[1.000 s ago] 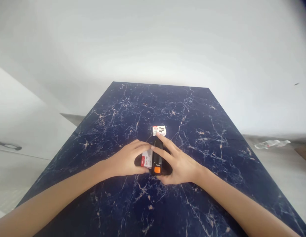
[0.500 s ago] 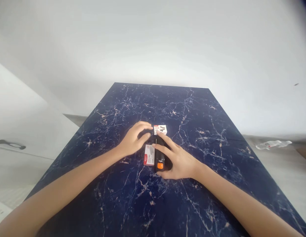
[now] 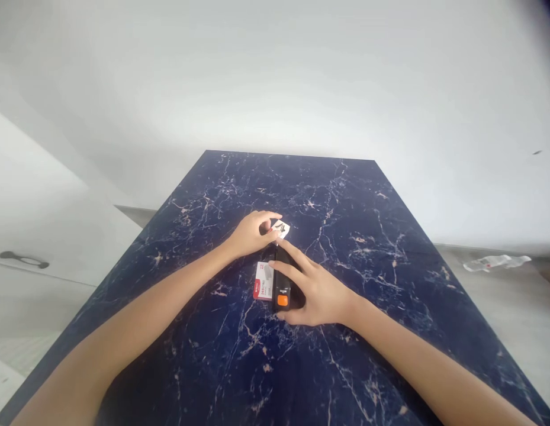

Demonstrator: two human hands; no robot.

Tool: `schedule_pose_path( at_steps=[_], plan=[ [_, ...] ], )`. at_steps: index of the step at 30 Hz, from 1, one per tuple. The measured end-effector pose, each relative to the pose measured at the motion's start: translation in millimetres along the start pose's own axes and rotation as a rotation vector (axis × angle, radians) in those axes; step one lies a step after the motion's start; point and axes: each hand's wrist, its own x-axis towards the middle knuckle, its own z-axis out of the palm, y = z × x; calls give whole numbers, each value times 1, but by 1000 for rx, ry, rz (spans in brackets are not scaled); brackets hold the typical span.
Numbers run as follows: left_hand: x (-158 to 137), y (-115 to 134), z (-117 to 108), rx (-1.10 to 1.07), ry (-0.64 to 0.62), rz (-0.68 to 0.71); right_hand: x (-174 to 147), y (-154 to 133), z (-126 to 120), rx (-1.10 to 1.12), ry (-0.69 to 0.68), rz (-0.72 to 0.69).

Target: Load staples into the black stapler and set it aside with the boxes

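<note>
A black stapler (image 3: 282, 278) with an orange patch at its near end lies lengthwise on the dark blue marbled table. My right hand (image 3: 317, 290) is wrapped over it from the right, its fingers along the top and its thumb at the near end. At the stapler's far end is a small white card (image 3: 280, 228) printed with a black picture. My left hand (image 3: 252, 232) pinches this card between thumb and fingers, and part of it is hidden. Touching or very near the stapler's left side lies a flat white and red staple box (image 3: 263, 281).
The marbled table (image 3: 275, 177) runs back to a white wall (image 3: 275, 77). Beyond the table's right edge lies a crumpled clear plastic wrapper (image 3: 497, 262). At the left is a white door or panel with a dark handle (image 3: 24, 259).
My left hand has moved right and closed on the white card, which is now turned and shifted slightly left. My right hand stays on the stapler.
</note>
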Motion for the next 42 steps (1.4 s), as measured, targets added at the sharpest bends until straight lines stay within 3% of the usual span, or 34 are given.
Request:
schedule_pose_path(
  at_steps=[5,14,23,26,32,35,39,42],
  plan=[
    [-1,-2,1,-13,-116,179,0,0,1,-1,-17,10],
    [-25,-2,-22,-87,-166,80,1,1,0,-9,5,-16],
    [-18,-13,-31,42,-187,106,-1,1,1,-23,-10,9],
    [-22,-5,-32,-14,-185,122,0,1,1,-25,-4,-3],
    [-29,21,-23,-98,-343,212,0,2,1,-13,0,-19],
    [-28,23,-39,-145,-384,123,-1,1,1,-33,-2,-7],
    [-38,26,-72,-5,-525,60,-4,1,4,-41,-4,20],
    [-54,32,-74,88,-562,58,-5,2,6,-31,6,59]
  ],
)
